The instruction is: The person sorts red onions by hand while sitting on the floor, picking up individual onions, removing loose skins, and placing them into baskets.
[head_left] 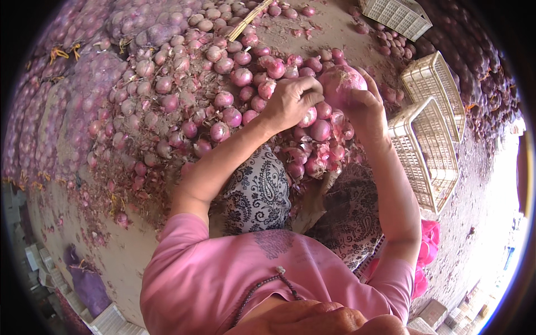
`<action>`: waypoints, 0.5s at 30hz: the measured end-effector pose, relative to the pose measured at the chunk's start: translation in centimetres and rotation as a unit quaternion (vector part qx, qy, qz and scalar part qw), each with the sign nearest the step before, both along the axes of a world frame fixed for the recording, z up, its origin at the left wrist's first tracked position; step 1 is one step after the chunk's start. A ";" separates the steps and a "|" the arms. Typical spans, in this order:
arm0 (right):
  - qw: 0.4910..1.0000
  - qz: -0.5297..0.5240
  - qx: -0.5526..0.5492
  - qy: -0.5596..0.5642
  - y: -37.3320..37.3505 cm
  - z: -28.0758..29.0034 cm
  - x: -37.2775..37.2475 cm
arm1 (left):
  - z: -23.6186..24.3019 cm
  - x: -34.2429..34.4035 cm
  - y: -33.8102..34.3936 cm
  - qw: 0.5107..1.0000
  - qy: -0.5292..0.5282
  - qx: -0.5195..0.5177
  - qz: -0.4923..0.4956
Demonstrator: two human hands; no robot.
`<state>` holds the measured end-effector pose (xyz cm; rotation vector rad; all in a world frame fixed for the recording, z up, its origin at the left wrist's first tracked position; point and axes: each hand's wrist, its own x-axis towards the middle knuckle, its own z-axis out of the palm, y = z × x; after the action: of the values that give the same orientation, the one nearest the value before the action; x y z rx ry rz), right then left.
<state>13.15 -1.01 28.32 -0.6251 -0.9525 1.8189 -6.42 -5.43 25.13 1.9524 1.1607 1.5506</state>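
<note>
A large red onion (340, 82) is raised close to the camera, above a heap of smaller ones. My right hand (368, 106) wraps round its right side, with the thumb across its lower edge. At the onion's left side is my left hand (295, 100), its fingers curled and pinched together against it. Whatever lies in that pinch is hidden. Beneath both hands lie several loose red onions (320, 130) and torn papery onion skins (337, 120).
More loose onions (169, 103) spread leftward over the dirt. Filled mesh sacks (84, 84) line the left, and others (474, 44) stand far right. Pale plastic crates (413, 151) rest by my right arm; another crate (396, 17) is farther back. A bundle of straw-coloured sticks (248, 21) lies beyond.
</note>
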 end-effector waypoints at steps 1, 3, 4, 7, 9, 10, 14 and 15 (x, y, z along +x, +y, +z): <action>1.000 0.000 -0.011 0.001 0.1 -0.2 -0.1 | -0.3 -0.1 0.0 0.999 -0.012 0.007 -0.037; 0.993 0.049 -0.096 0.046 0.7 -0.2 0.1 | 0.1 0.1 -0.7 0.994 0.032 0.033 -0.094; 0.985 0.073 -0.138 0.068 0.9 -0.2 0.1 | -0.1 0.3 -1.0 0.991 0.029 0.015 -0.129; 0.980 0.043 -0.184 0.069 0.4 0.7 -0.5 | 0.4 -0.3 -1.0 0.997 0.017 0.031 -0.071; 0.980 0.055 -0.178 0.071 0.7 0.3 0.0 | 0.3 -1.1 -0.2 0.996 0.056 0.074 0.007; 0.982 0.061 -0.168 0.061 1.0 -0.2 0.2 | 0.0 -0.9 0.5 0.981 0.112 0.149 0.055; 0.989 0.060 -0.048 -0.126 -1.4 1.0 -1.1 | -1.8 -0.7 0.3 0.995 0.085 0.050 0.024; 0.985 0.043 -0.020 -0.167 -1.8 1.2 -1.4 | -1.8 -0.9 0.2 0.998 0.054 0.018 0.014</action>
<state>11.70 -2.77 29.51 -0.9467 -1.1810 1.8468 -7.36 -5.20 23.33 2.0757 1.2153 1.5064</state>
